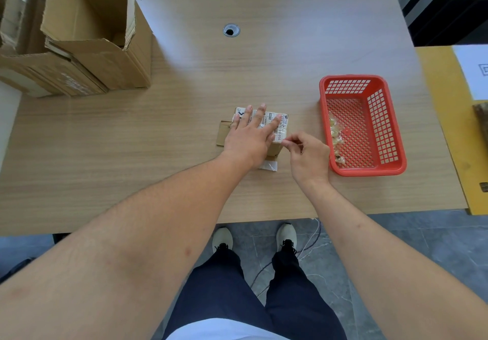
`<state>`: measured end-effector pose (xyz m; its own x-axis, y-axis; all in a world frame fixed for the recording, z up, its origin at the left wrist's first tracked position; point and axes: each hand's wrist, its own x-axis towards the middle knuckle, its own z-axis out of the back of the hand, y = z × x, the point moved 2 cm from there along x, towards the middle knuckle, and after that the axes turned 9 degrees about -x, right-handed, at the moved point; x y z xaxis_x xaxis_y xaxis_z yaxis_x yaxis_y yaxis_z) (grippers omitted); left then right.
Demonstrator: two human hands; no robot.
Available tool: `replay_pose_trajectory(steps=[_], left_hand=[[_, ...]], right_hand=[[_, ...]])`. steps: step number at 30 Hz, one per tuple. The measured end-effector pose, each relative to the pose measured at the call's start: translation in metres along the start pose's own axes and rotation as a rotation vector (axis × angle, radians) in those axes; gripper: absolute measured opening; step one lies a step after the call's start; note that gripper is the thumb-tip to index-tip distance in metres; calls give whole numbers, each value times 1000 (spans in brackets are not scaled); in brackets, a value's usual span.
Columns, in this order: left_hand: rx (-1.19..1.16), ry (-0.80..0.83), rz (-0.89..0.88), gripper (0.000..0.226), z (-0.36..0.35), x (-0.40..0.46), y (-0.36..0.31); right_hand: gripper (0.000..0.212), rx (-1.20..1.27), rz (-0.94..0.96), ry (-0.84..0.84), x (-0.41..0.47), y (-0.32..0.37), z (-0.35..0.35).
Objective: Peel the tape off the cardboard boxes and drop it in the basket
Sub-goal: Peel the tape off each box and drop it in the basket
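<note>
A small cardboard box (277,128) with a white shipping label lies in the middle of the wooden table (132,141). My left hand (249,135) presses flat on its top with straight, spread fingers. My right hand (307,155) is at the box's right side, thumb and forefinger pinching a thin strip of clear tape (285,143) at the box's edge. A loose piece of tape (269,166) sticks out from under the box's near side. The red plastic basket (390,128) stands just right of my right hand, with crumpled tape pieces (335,135) inside.
Several large open cardboard boxes (87,44) are stacked at the table's back left. A cable hole (231,30) sits in the tabletop behind the small box. A yellow surface (449,128) with white paper adjoins the table's right edge.
</note>
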<state>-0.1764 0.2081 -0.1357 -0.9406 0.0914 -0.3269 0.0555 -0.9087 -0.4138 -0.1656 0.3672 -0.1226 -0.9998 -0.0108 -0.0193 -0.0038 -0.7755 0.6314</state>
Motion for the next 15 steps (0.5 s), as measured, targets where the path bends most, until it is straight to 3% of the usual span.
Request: replay_pose_trajectory(steps=[4,8,15], left_hand=[[-3,-5,4,51,0,0,0],[-14,-3,6,51,1,-1,-2],[-7,-3,19,51,0,-1,-3]], right_hand=[[2,74,-62,-29,-5,-4,0],[38,156,-178,12,-1,-7,-2],[15,170,-222,97,1,-6,-9]])
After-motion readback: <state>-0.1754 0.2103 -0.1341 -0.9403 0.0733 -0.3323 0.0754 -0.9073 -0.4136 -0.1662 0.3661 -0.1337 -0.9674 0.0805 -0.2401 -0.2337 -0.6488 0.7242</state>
